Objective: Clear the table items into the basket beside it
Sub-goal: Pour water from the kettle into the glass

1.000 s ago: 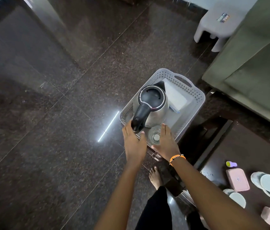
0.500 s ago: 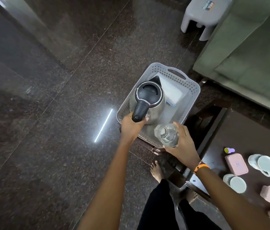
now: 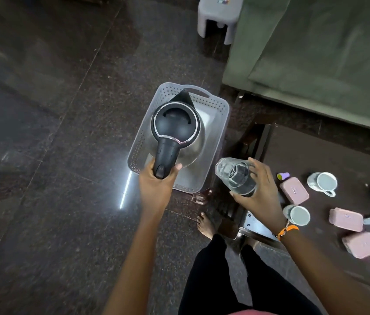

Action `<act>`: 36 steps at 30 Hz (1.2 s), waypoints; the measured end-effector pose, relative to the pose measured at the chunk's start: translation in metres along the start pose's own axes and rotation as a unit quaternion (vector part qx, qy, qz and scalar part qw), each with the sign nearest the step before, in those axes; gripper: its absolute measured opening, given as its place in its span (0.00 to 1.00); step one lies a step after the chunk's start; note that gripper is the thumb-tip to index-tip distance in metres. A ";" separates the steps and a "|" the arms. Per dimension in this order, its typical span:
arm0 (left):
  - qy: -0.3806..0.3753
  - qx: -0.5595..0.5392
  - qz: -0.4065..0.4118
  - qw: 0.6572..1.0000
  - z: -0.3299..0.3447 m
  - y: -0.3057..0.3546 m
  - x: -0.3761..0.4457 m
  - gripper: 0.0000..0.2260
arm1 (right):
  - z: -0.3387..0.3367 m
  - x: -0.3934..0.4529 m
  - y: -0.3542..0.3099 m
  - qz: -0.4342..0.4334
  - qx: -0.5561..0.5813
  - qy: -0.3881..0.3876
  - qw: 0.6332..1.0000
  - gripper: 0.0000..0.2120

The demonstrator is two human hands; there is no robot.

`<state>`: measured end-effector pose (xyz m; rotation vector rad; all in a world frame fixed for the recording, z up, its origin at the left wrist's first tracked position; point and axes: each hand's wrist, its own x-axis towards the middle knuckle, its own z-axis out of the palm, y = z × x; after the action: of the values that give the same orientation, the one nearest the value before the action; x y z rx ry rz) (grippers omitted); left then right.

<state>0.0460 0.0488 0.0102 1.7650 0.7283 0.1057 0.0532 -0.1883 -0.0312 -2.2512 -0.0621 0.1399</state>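
1. The floor (image 3: 43, 155) is dark polished stone with thin joint lines; a bright strip of light reflects on it just left of the basket. A green sofa (image 3: 316, 53) fills the 1–2 o'clock area, and a small grey stool (image 3: 217, 17) stands at 12 o'clock.
2. The basket (image 3: 213, 123) is pale grey plastic with perforated walls and a cut-out handle at its far end. It stands on the floor, just left of the dark table (image 3: 316, 160).
3. The left hand (image 3: 159, 185) is closed around the black handle of the kettle (image 3: 177, 130). The kettle has a black lid and spout and a shiny steel body; its spout points to 12 o'clock. It is over the basket, but I cannot tell if it rests on the bottom.
4. The right hand (image 3: 261, 189) grips a clear glass (image 3: 236, 176), tilted, with its mouth toward the camera, at 3 o'clock from the basket, over the table's edge.
5. On the table, at 3–4 o'clock, lie three pink boxes (image 3: 294, 190), two white cups (image 3: 322, 183) and a small purple-and-yellow object (image 3: 283, 176).
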 end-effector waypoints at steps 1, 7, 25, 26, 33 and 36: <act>-0.007 0.001 0.011 1.000 -0.001 0.003 -0.010 0.08 | -0.006 -0.004 0.005 0.001 -0.006 0.003 1.000 0.40; -0.064 0.002 0.027 0.998 0.003 0.014 -0.075 0.12 | -0.042 -0.036 0.041 0.032 -0.039 0.020 0.999 0.40; -0.212 0.158 -0.009 0.964 0.124 -0.009 -0.212 0.13 | -0.144 -0.108 0.171 0.143 -0.044 0.102 0.984 0.38; -0.216 0.169 -0.004 0.962 0.132 -0.008 -0.218 0.14 | -0.149 -0.108 0.181 0.145 -0.046 0.112 0.982 0.38; -0.232 0.212 0.002 0.949 0.174 -0.005 -0.251 0.12 | -0.168 -0.098 0.232 0.160 -0.051 0.098 0.981 0.34; -0.232 0.230 0.017 0.945 0.187 -0.005 -0.261 0.13 | -0.165 -0.090 0.257 0.173 -0.069 0.036 0.982 0.34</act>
<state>-0.0860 -0.2442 0.0194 2.1359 0.3926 -0.4820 -0.0171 -0.4858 -0.1194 -2.3868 0.3711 0.2461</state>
